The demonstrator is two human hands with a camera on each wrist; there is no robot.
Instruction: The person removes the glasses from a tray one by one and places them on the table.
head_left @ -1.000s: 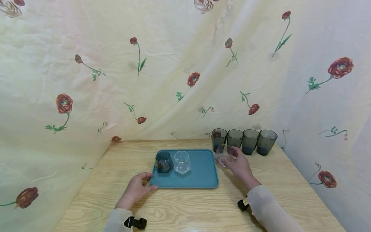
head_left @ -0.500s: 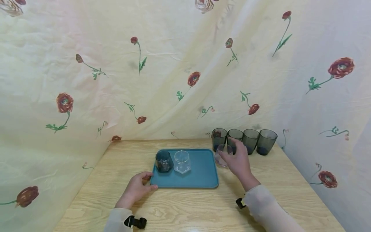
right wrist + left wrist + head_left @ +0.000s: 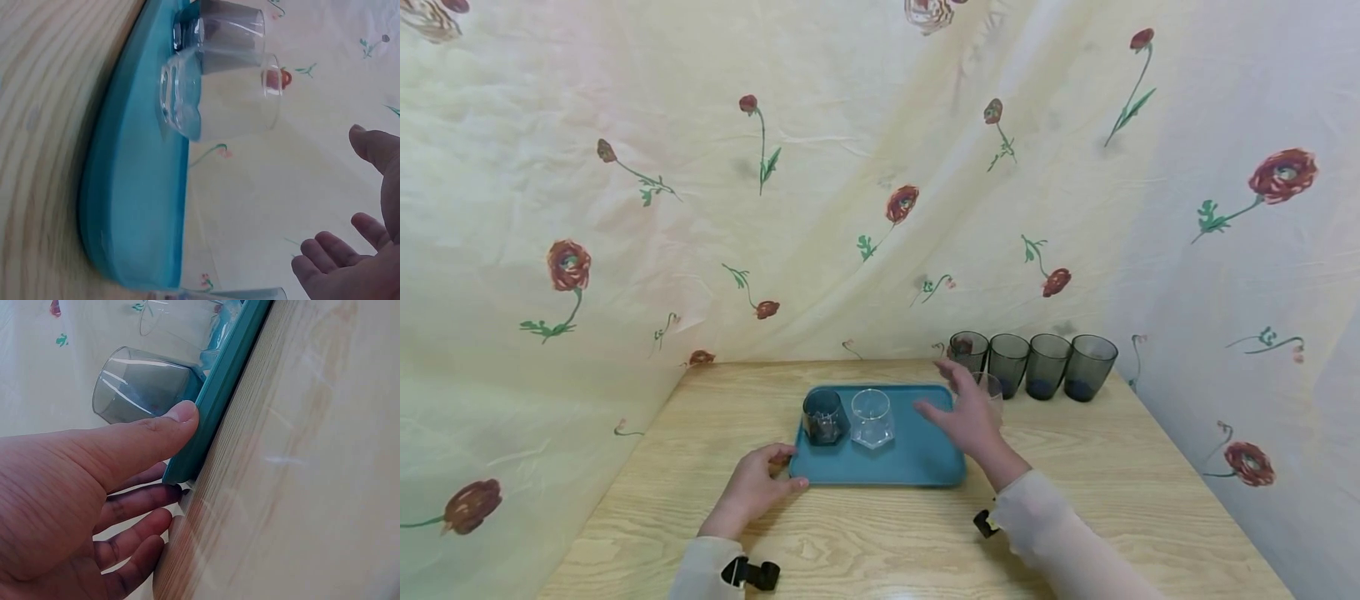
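My left hand (image 3: 752, 492) holds the near left corner of a blue tray (image 3: 917, 454), its thumb on the rim and its fingers around the corner in the left wrist view. On the tray's left half stand a dark tinted glass (image 3: 824, 418) and, beside it, a clear glass (image 3: 872, 419). Another clear glass (image 3: 992, 390) stands on the table just off the tray's right edge, mostly hidden behind my right hand (image 3: 970, 423). That hand hovers over the tray's right end with thumb and fingers spread and nothing between them.
Several grey tinted tumblers (image 3: 1048, 367) stand in a row at the back right of the wooden table (image 3: 865, 542). A flowered cloth (image 3: 820, 250) hangs behind and along both sides.
My right hand has let go of the clear glass by the tray's right edge, lifted and moved left over the tray. The left hand has stayed at its corner.
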